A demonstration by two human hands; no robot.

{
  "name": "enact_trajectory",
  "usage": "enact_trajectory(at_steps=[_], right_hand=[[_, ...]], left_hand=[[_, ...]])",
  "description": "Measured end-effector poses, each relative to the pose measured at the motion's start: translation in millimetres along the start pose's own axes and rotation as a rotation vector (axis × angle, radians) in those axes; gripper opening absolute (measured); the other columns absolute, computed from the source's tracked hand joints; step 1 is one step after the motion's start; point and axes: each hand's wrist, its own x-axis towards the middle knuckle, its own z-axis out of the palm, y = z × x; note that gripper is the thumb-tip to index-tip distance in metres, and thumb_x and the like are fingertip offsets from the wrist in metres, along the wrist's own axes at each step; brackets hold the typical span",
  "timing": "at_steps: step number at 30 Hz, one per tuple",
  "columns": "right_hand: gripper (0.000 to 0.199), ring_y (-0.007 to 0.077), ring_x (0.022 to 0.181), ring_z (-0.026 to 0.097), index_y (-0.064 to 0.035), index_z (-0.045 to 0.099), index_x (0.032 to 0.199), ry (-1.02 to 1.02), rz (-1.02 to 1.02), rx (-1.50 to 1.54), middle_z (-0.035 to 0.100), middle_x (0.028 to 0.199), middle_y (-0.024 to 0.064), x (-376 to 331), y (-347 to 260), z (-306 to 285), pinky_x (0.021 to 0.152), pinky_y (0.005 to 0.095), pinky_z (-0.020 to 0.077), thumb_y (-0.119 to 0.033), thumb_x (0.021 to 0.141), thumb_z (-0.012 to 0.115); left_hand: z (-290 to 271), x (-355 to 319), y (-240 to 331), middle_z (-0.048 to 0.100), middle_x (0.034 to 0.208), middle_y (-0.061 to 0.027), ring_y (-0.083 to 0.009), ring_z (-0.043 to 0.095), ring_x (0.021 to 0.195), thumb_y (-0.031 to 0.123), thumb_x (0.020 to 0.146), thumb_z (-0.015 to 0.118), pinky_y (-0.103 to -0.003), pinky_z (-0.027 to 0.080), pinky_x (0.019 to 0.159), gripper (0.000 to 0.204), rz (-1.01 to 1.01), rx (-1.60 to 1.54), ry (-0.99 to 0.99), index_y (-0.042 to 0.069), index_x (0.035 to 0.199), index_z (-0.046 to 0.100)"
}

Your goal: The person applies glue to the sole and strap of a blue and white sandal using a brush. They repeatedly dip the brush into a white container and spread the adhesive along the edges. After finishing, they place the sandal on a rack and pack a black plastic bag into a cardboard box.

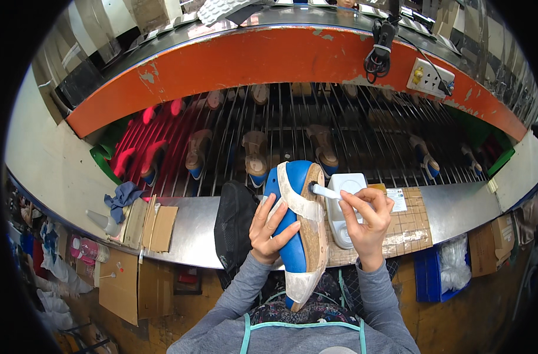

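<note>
- The left hand (270,231) is gripping a blue shoe last (291,252), its fingers (285,236) clamping on the blue side.
- The last is standing nearly lengthwise above the near edge of the metal tabletop (458,215), between a black fabric case (233,221) and a white container (350,180).
- Whitish straps (293,196) are crossing the last; a cork layer (310,237) is facing right.
- The right hand (370,223) is pinching a white-handled brush (326,192), fingertips together on the handle.
- Dark bristles are meeting the cork near its upper end.
- I am seeing cardboard (407,229) lying beneath the container.
- Beyond the tabletop, metal conveyor rods (224,144) are carrying more blue lasts (256,156).
</note>
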Motion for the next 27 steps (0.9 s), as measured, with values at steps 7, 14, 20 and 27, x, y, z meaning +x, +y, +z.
enact_trajectory(at_steps=[7, 14, 20, 27], right_hand=[[0.021, 0.0117, 0.071, 0.049, -0.0152, 0.075, 0.093, -0.074, -0.055, -0.046, 0.059, 0.081, -0.0011, -1, -1, -9, 0.073, 0.0315, 0.0260, -0.012, 0.072, 0.077], [0.023, 0.0115, 0.070, 0.049, -0.0166, 0.075, 0.093, -0.099, -0.111, -0.014, 0.059, 0.080, -0.0016, 2, -4, -13, 0.071, 0.0324, 0.0256, -0.013, 0.070, 0.077], [0.023, 0.0111, 0.065, 0.050, -0.0179, 0.075, 0.093, -0.162, -0.194, -0.055, 0.059, 0.081, -0.0015, 11, -4, -24, 0.071, 0.0329, 0.0254, -0.016, 0.070, 0.078], [0.021, 0.0090, 0.061, 0.049, -0.0152, 0.076, 0.090, -0.360, -0.117, 0.201, 0.059, 0.083, -0.0009, 31, 6, -37, 0.072, 0.0302, 0.0273, -0.015, 0.069, 0.079]], left_hand=[[0, 5, -2, 0.062, 0.122, -0.0123, -0.0393, 0.056, 0.116, 0.020, 0.073, 0.074, -0.052, 0.048, 0.094, 0.031, -0.011, -0.007, -0.010, 0.022, 0.104, 0.068], [-1, 10, -4, 0.062, 0.122, -0.0141, -0.0400, 0.056, 0.116, 0.018, 0.073, 0.074, -0.051, 0.048, 0.094, 0.032, -0.020, -0.026, 0.002, 0.022, 0.105, 0.068], [-1, 16, -6, 0.061, 0.123, -0.0136, -0.0397, 0.055, 0.117, 0.018, 0.072, 0.074, -0.051, 0.048, 0.094, 0.034, -0.001, -0.019, 0.001, 0.022, 0.106, 0.067], [2, 25, -4, 0.061, 0.123, -0.0156, -0.0413, 0.055, 0.117, 0.016, 0.070, 0.076, -0.051, 0.048, 0.095, 0.036, 0.008, -0.070, 0.053, 0.019, 0.104, 0.067]])
